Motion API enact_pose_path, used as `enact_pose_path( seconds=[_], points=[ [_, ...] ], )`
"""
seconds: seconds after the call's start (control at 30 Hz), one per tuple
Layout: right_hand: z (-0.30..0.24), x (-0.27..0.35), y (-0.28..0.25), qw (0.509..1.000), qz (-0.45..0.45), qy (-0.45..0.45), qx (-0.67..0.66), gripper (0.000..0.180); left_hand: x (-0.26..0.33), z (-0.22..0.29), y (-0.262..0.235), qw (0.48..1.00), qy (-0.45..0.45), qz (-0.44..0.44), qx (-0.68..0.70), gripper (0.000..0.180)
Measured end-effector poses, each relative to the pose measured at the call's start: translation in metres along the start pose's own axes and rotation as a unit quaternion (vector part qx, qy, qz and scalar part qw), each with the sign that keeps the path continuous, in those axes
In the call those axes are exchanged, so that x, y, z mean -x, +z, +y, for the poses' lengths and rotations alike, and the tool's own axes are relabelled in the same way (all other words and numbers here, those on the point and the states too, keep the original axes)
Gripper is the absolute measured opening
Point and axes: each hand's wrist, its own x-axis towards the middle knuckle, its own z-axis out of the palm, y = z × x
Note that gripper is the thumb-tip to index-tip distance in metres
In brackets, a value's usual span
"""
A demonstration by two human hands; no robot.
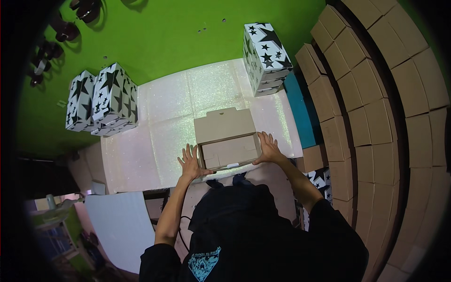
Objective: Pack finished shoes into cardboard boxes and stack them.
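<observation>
A brown cardboard box [225, 123] lies on the sparkly, pale-covered table [171, 110] before me, its lid flipped back on the far side. Inside it only bare cardboard shows, and a small white patch marks its near wall. Against the box's left side rests my left hand [190, 164], fingers spread, thumb along the near corner. My right hand [268, 148] presses at the right side, fingers stretched out and thumb toward the near right corner. Neither hand is wrapped round the box.
White boxes with black stars stand stacked at the table's back left [115, 96] and back right [268, 51]. Shelves of brown boxes [369, 124] rise on the right. A green wall [178, 33] borders the far side. A pale board [120, 228] sits at lower left.
</observation>
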Motion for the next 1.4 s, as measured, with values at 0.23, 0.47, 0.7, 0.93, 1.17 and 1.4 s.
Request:
enact_pose_path(
  seconds=[0.23,0.47,0.7,0.93,1.17,1.4],
  points=[
    [0.011,0.026,-0.013,0.999,-0.014,0.023,-0.020,0.154,0.016,-0.026,0.006,1.000,0.009,0.005,-0.001,0.161],
    [0.029,0.053,0.023,0.997,-0.006,-0.033,0.076,0.151,0.038,-0.047,0.032,0.998,0.020,-0.024,-0.054,0.156],
    [0.023,0.044,0.039,0.998,0.041,-0.046,0.033,0.144,0.032,-0.017,0.036,0.997,0.063,0.041,-0.020,0.147],
    [0.007,0.047,0.023,0.989,0.099,-0.112,0.005,0.138,0.034,-0.010,0.027,0.991,0.100,0.081,-0.026,0.145],
    [0.001,0.046,0.020,0.990,0.057,-0.099,0.080,0.138,0.035,-0.006,0.020,0.994,0.085,0.048,-0.053,0.139],
    [0.010,0.042,0.005,0.989,0.071,-0.120,0.056,0.108,0.032,-0.012,0.011,0.994,0.091,0.047,-0.021,0.107]
  ],
)
